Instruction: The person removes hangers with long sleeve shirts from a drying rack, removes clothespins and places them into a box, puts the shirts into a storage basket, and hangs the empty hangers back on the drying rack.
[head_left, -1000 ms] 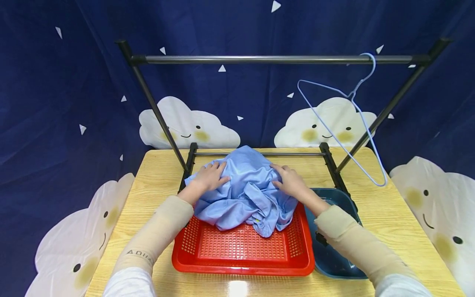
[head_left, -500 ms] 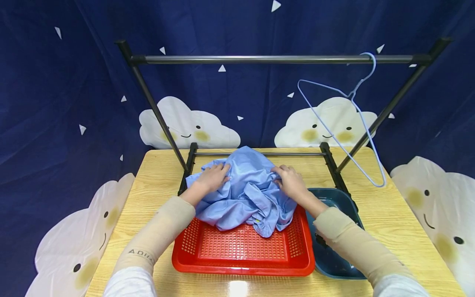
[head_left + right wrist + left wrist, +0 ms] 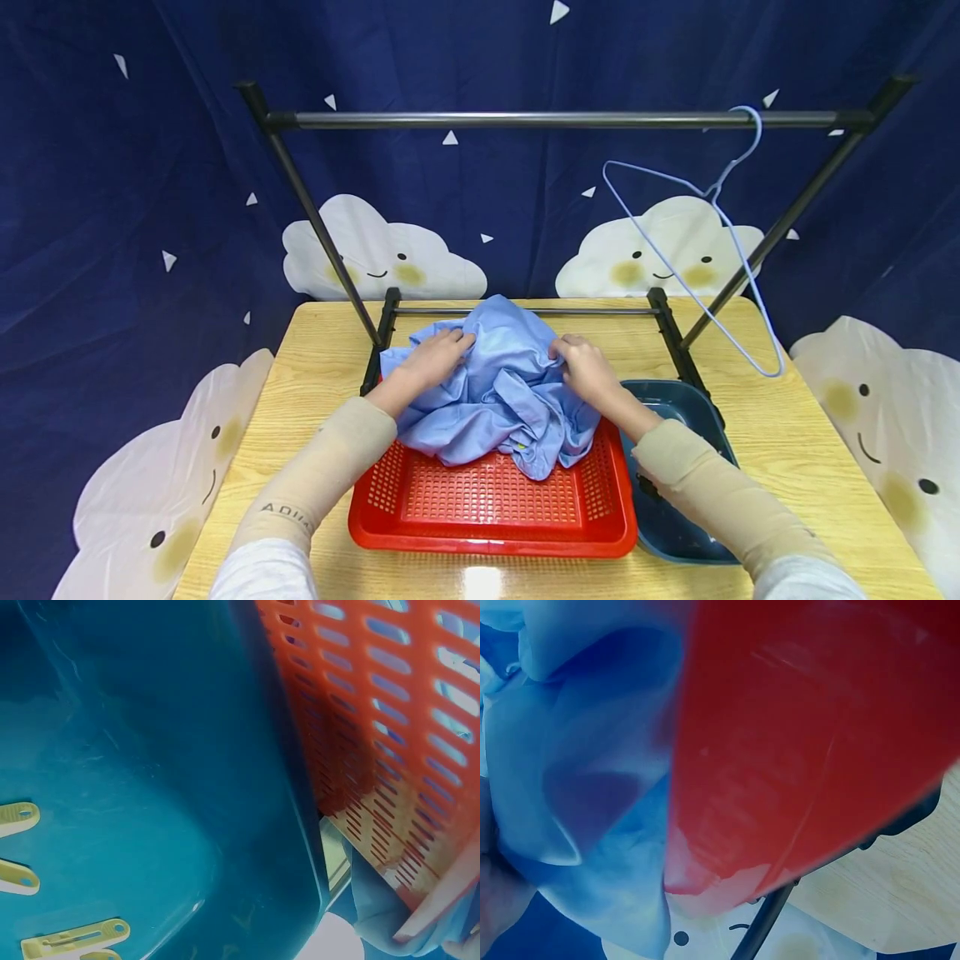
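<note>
A crumpled light-blue cloth (image 3: 495, 392) lies heaped in the back of a red perforated basket (image 3: 491, 546) and over its far rim. My left hand (image 3: 437, 358) grips the cloth at its left side, fingers curled into the folds. On the opposite side my right hand (image 3: 588, 371) pinches the cloth between thumb and fingers. In the left wrist view, part of the left hand (image 3: 499, 900) shows beside the blue cloth (image 3: 592, 772). The right wrist view catches the cloth (image 3: 379, 915) hanging past the basket (image 3: 390, 720). Some fingertips are hidden in the fabric.
Right of the basket stands a dark blue basin (image 3: 678, 533), with yellow clothespins (image 3: 75, 939) inside. A black rack frames the wooden table (image 3: 322, 350); its crossbar (image 3: 510, 122) holds a light-blue hanger (image 3: 750, 275) at the right. Behind hangs a navy curtain (image 3: 510, 50).
The left hand has slid slightly right and inward, drawing its fingers into the cloth. The right hand's fingers have closed from spread to pinching. The cloth's left edge has shifted slightly inward.
</note>
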A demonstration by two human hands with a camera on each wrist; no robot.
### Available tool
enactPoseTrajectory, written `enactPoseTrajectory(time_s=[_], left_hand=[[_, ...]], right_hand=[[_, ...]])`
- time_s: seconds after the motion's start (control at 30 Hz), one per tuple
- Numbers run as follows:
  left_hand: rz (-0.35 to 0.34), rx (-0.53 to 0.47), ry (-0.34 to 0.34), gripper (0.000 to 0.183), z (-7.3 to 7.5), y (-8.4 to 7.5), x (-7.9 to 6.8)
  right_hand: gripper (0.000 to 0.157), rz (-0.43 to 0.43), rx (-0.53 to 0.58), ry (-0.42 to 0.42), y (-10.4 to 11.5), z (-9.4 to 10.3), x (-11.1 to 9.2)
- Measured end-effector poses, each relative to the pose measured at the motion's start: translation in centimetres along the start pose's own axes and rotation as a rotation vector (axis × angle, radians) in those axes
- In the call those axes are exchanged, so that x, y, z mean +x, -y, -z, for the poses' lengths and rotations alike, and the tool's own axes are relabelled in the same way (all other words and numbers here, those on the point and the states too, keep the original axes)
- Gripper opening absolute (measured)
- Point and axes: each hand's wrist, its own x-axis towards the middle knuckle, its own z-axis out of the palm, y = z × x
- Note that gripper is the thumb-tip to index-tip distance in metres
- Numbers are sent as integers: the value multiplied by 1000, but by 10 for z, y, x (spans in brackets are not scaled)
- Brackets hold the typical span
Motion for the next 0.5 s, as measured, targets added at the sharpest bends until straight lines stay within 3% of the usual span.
enactPoseTrajectory(time_s=[0.23, 0.5], left_hand=[[-7, -42, -30, 31, 4, -3, -1], [-79, -56, -229, 29, 12, -5, -5]], right_hand=[[24, 54, 65, -39, 1, 3, 0], [24, 141, 111, -165, 3, 12, -1]])
